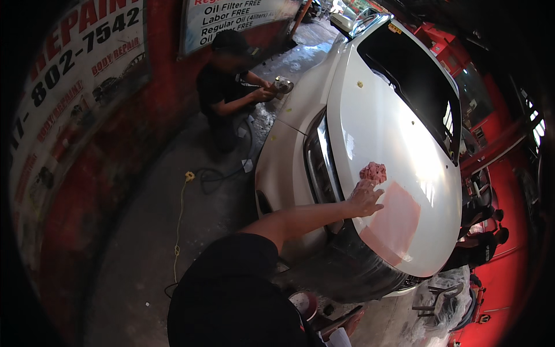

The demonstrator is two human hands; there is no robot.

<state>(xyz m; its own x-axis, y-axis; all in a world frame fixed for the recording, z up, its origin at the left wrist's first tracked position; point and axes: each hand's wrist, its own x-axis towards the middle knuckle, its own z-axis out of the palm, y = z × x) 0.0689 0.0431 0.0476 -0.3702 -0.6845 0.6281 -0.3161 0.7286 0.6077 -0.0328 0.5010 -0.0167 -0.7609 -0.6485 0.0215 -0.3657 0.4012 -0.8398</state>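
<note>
My left arm stretches across the front of a white car, and my left hand (365, 199) is over the car's hood (370, 124). Its fingers are spread, with a bunched reddish-pink rag (373, 172) right against their far side. Whether any finger grips the rag's edge is hard to make out. Just right of the hand, a dull pinkish patch (399, 217) covers part of the hood near its front edge. The dark headlight (321, 168) lies left of the hand. My right hand does not show.
A co-worker (225, 87) in dark clothes crouches beyond the car's left side, holding a metallic power tool (282, 85). A yellow cord (179, 225) and a dark hose (222, 174) lie on the floor. Other people (483, 246) are at the right. A plastic-draped chair (436, 301) stands near the front bumper.
</note>
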